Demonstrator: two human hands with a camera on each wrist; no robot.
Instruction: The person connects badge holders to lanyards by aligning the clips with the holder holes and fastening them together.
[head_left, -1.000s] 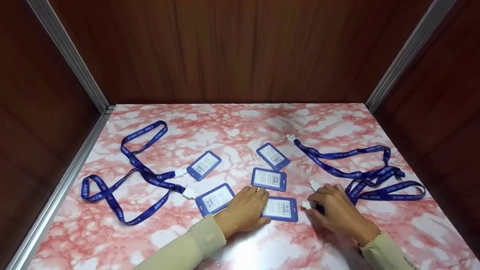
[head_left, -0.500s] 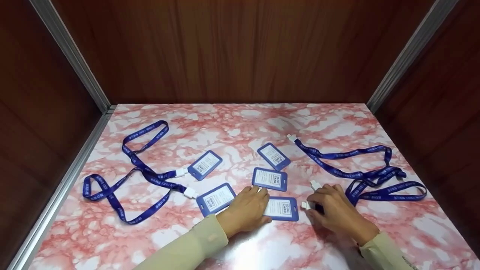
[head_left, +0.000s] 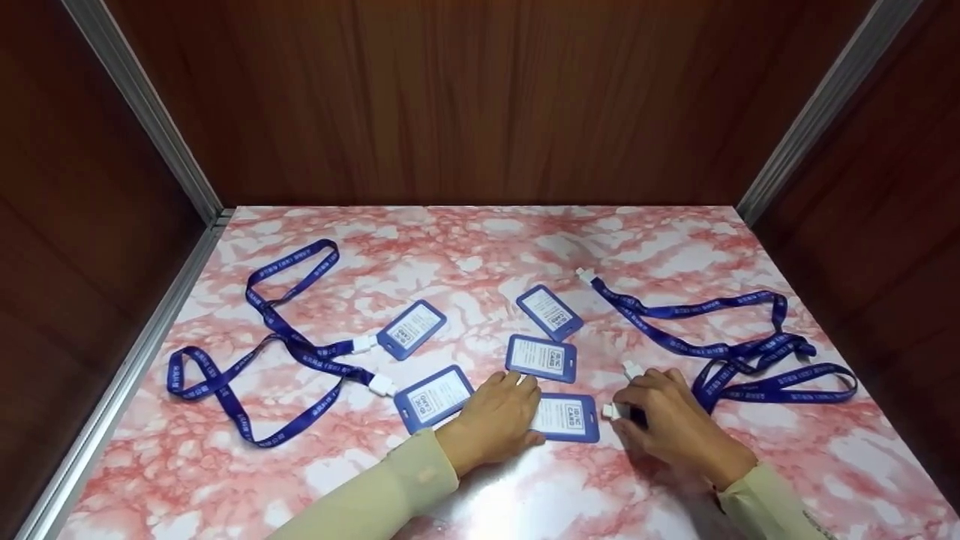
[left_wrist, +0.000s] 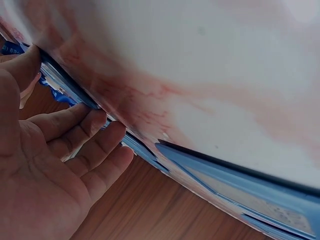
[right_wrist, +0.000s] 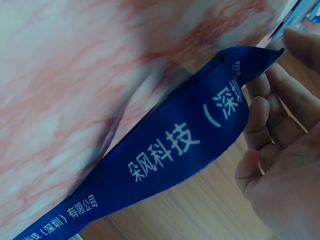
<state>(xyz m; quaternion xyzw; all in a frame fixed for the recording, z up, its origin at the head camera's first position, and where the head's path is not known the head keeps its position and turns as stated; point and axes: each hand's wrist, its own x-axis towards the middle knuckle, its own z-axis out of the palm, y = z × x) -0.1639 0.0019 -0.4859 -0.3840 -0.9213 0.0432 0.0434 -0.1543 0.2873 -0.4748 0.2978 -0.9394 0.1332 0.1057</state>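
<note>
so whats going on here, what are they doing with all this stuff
A person's left hand holds a blue badge holder while the right hand pinches a blue lanyard near its white clip. That clip and holder are apart. Two other badge holders lie beyond with no clip touching them; two more badge holders lie to the left, each next to a lanyard clip.

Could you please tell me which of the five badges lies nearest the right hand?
The badge between the left hand and the right hand; the other four lie farther left or farther back.
</note>
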